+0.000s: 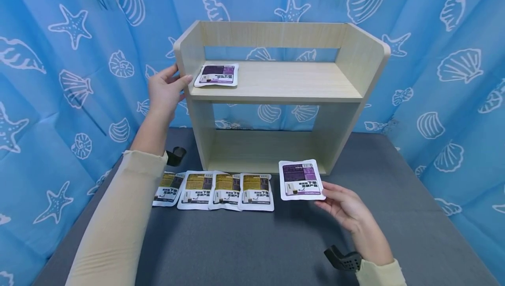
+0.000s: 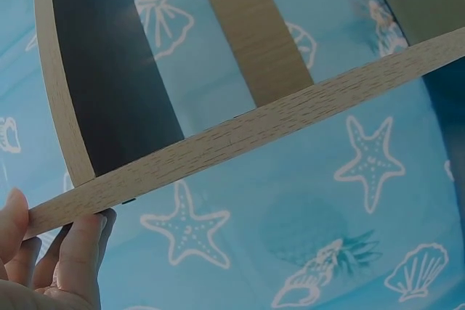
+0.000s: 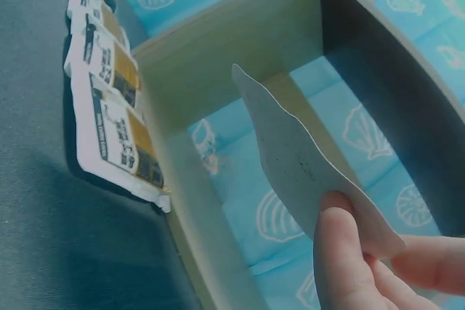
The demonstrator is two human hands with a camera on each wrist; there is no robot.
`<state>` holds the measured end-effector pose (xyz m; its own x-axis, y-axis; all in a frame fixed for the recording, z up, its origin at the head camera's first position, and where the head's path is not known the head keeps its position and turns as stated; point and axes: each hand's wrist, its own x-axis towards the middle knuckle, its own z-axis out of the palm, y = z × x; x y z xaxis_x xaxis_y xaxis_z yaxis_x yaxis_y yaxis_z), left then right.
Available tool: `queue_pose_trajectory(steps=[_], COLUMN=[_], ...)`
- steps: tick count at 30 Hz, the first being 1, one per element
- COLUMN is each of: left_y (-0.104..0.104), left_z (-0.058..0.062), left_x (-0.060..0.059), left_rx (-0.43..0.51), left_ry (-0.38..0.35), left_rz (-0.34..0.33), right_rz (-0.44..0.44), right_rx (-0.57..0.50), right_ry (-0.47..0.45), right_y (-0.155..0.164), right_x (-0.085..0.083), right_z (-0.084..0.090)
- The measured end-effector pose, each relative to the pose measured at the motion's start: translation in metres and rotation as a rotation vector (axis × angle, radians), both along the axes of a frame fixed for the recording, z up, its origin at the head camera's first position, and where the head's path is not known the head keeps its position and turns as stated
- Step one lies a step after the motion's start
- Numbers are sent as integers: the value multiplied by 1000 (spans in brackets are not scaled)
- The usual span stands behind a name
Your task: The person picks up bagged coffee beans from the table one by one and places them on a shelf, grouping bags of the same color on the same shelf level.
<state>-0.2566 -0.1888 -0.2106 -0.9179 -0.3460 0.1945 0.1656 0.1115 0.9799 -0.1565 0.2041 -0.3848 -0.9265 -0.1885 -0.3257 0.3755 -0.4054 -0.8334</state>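
My right hand (image 1: pixel 347 209) pinches a white packet with a purple label (image 1: pixel 301 180) by its lower right edge, raised in front of the shelf's right side. In the right wrist view the packet's plain back (image 3: pixel 305 165) faces the camera, thumb against it. My left hand (image 1: pixel 165 91) grips the left side panel of the light wooden shelf (image 1: pixel 276 100); the left wrist view shows thumb and fingers on either side of the board's edge (image 2: pixel 73 205). Another purple packet (image 1: pixel 217 75) lies at the left end of the upper shelf.
Several packets with yellow-brown labels (image 1: pixel 255 192) lie in an overlapping row on the grey table (image 1: pixel 236 246), before the shelf's left half. A blue curtain with white shell prints (image 1: pixel 430 80) hangs behind and at both sides. Each wrist wears a black strap (image 1: pixel 343 259).
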Motion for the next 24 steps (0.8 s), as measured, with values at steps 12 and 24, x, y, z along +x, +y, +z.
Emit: queue_pose_trajectory(steps=[12, 24], left_y=[0, 0], left_z=[-1, -1], left_x=[0, 0], left_rx=[-6, 9], left_ry=[13, 19], left_rz=[0, -5], right_rz=[13, 23], right_rx=[-33, -65], right_ry=[51, 100], right_y=[4, 8], right_x=[2, 1], right_z=[13, 26])
